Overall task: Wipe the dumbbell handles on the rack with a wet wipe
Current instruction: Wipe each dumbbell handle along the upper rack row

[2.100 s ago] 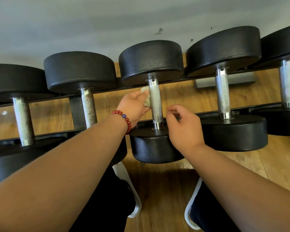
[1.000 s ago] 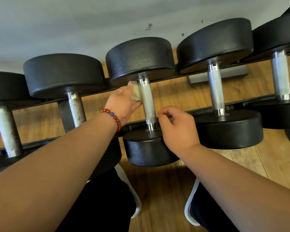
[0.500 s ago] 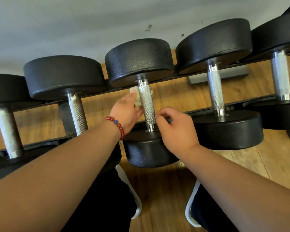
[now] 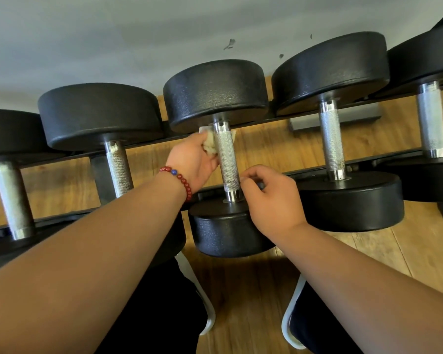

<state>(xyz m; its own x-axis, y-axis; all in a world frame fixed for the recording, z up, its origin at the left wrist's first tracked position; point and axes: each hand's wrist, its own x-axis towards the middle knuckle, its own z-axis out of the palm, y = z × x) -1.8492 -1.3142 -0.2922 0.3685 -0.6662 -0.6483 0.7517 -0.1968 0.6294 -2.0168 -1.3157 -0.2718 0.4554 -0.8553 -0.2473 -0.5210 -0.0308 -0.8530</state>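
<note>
Several black dumbbells lie across a black rack. The middle dumbbell has a knurled steel handle. My left hand, with a red bead bracelet on the wrist, holds a crumpled, dirty white wet wipe against the upper left side of that handle; part of the wipe shows behind the handle on the right. My right hand is at the lower end of the same handle, its fingers curled with the tips touching the steel just above the near weight head.
Neighbouring handles stand to the left and right, with more at both edges. A grey wall is behind the rack and a wooden floor below. My white-soled shoes are under the rack's front edge.
My left hand has slid the wipe a little down and round the upper handle. My right hand has stayed at the handle's lower end.
</note>
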